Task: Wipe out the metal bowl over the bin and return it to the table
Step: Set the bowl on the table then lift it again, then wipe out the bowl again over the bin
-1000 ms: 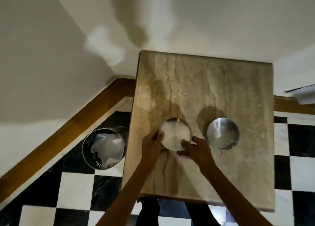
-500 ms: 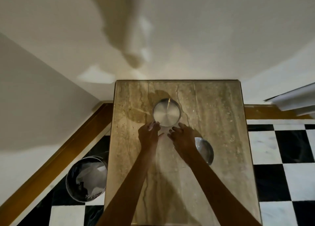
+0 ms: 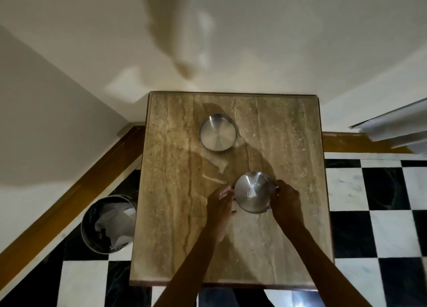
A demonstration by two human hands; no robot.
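**Entry: metal bowl, near position, flanked by two hands**

Location. Metal bowl point(image 3: 252, 195) stands on the stone surface point(image 3: 175, 191), in its nearer half and right of centre. A second bowl point(image 3: 218, 135) stands well apart, toward the far edge. The bin point(image 3: 108, 223) is on the chequered floor point(image 3: 374, 232) just beside the surface's left edge, with pale crumpled paper inside.

Hands. Left hand point(image 3: 219, 208) sits at the bowl's left rim, right hand point(image 3: 286, 201) at its right rim. Fingers of both are spread about the rim rather than closed together; whether they have clamped on the metal or only touch it cannot be told.

Orientation. Mouth faces up, base flat on the surface, no visible tilt. Round in plan, so no long axis in the horizontal; its one axis of symmetry runs vertical. A small white residue lies on the inner floor.

Risks, as judged.
- Smooth steel held by the rim alone may slip during a lift.
- The bin lies off to the left and lower down; a bowl tipped early would drop residue on the surface or floor.
- No cloth or tissue shows in either hand, so the wipe may lack a tool.
- The far bowl looks alike; confusion between them is possible.
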